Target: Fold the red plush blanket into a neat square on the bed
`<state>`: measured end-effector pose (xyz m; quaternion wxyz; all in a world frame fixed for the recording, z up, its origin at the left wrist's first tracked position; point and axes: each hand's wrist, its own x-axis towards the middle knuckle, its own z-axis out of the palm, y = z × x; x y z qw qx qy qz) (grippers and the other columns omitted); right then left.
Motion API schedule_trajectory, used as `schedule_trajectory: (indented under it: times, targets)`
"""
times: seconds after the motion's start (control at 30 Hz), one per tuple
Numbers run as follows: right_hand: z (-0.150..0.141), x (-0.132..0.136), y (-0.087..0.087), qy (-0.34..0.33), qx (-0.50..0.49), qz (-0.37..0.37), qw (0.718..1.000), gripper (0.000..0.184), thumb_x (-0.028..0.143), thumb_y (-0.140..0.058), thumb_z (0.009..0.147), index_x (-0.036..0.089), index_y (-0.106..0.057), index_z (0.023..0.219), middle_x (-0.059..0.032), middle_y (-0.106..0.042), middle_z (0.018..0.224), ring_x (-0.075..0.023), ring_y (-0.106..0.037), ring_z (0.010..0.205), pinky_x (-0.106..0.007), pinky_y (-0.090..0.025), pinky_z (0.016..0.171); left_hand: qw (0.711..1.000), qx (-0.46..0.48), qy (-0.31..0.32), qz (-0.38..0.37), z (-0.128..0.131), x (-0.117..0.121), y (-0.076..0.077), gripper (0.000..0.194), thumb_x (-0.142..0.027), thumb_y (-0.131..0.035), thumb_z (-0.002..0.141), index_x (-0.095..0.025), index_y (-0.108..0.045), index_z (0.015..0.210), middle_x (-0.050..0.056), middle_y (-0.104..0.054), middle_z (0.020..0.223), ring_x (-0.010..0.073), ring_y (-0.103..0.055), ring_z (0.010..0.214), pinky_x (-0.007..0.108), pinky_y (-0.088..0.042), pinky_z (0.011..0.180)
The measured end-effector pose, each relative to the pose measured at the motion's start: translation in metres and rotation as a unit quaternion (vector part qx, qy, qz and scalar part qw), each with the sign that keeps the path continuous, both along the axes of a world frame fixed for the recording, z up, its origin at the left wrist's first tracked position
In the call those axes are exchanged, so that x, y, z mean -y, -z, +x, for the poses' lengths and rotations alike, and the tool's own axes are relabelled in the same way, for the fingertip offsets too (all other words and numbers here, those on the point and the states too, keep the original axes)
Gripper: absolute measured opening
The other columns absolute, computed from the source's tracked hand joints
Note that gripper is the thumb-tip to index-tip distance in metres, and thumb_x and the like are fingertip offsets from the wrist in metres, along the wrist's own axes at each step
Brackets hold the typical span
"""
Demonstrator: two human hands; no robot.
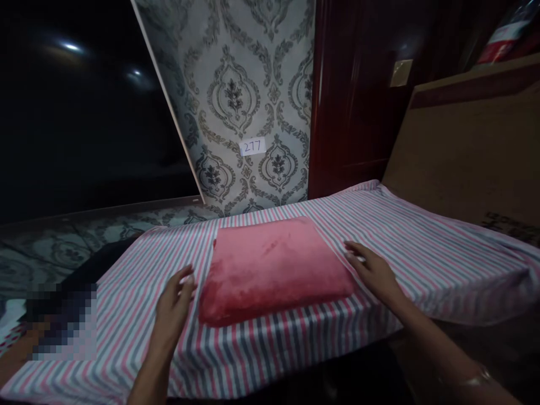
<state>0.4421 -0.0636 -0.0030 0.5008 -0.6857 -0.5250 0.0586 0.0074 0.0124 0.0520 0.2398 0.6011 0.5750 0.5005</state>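
A flat, rectangular pink plush bundle, like a folded blanket or a cushion, lies on the striped cloth near the table's front edge. Its nap is darker red along the front and left sides. To its left my left hand is held open, fingers loosely bent, with a small gap to the bundle. My right hand is beside the right edge, also open with thumb and fingers apart. Whether its fingertips touch that edge I cannot tell. Neither hand holds anything.
A large dark screen stands at the back left. Behind the table is patterned wallpaper bearing a paper label reading 277. A big cardboard box borders the right side. Another person's arm shows at lower left, beside a pixelated patch.
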Motion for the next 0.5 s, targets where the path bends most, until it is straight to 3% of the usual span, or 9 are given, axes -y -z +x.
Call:
schedule_trajectory:
  times: [0.1, 0.2, 0.27, 0.33, 0.5]
  targets:
    - [-0.03, -0.057, -0.036, -0.105, 0.176, -0.036, 0.978, 0.057, 0.046, -0.043, 0.092, 0.014, -0.052, 0.139, -0.0139, -0.053, 0.143, -0.0275, -0.047, 0.133, -0.044, -0.037, 0.11, 0.968, -0.18, 0.168, 0.038, 0.066, -0.032, -0.027, 0.07, -0.06, -0.04, 0.089, -0.015, -0.048, 0.141, 0.014, -0.046, 0.151, 0.0271, -0.045, 0.137, 0.042, -0.039, 0.11]
    - [-0.07, -0.116, -0.063, -0.137, 0.257, -0.173, 0.941, 0.062, 0.044, -0.041, 0.096, 0.016, -0.038, 0.151, -0.0139, -0.034, 0.157, -0.0307, -0.029, 0.145, -0.051, -0.027, 0.114, 0.889, -0.377, 0.259, 0.003, 0.139, -0.068, -0.04, 0.074, -0.057, -0.036, 0.093, -0.008, -0.038, 0.148, 0.019, -0.029, 0.159, 0.0285, -0.023, 0.148, 0.045, -0.024, 0.118]
    - [-0.088, -0.147, -0.069, -0.129, 0.283, -0.242, 0.919, 0.06, 0.045, -0.038, 0.098, 0.019, -0.035, 0.152, -0.013, -0.027, 0.16, -0.0323, -0.021, 0.147, -0.057, -0.019, 0.115, 0.849, -0.471, 0.237, -0.046, 0.169, -0.094, -0.038, 0.075, -0.056, -0.035, 0.095, -0.007, -0.032, 0.151, 0.023, -0.024, 0.16, 0.033, -0.018, 0.149, 0.052, -0.019, 0.118]
    - [-0.095, -0.167, -0.062, -0.108, 0.297, -0.265, 0.911, 0.058, 0.047, -0.035, 0.099, 0.022, -0.037, 0.151, -0.0122, -0.027, 0.16, -0.0336, -0.018, 0.148, -0.061, -0.013, 0.115, 0.828, -0.526, 0.18, -0.071, 0.179, -0.117, -0.028, 0.075, -0.057, -0.034, 0.095, -0.008, -0.03, 0.152, 0.024, -0.023, 0.16, 0.0363, -0.015, 0.149, 0.058, -0.013, 0.117]
    - [-0.088, -0.182, -0.017, -0.071, 0.297, -0.198, 0.931, 0.054, 0.05, -0.033, 0.099, 0.025, -0.045, 0.146, -0.0118, -0.044, 0.151, -0.0352, -0.029, 0.141, -0.065, -0.014, 0.112, 0.838, -0.534, 0.106, -0.035, 0.164, -0.144, 0.017, 0.072, -0.061, -0.026, 0.096, -0.017, -0.034, 0.152, 0.02, -0.032, 0.157, 0.0381, -0.024, 0.146, 0.063, -0.014, 0.114]
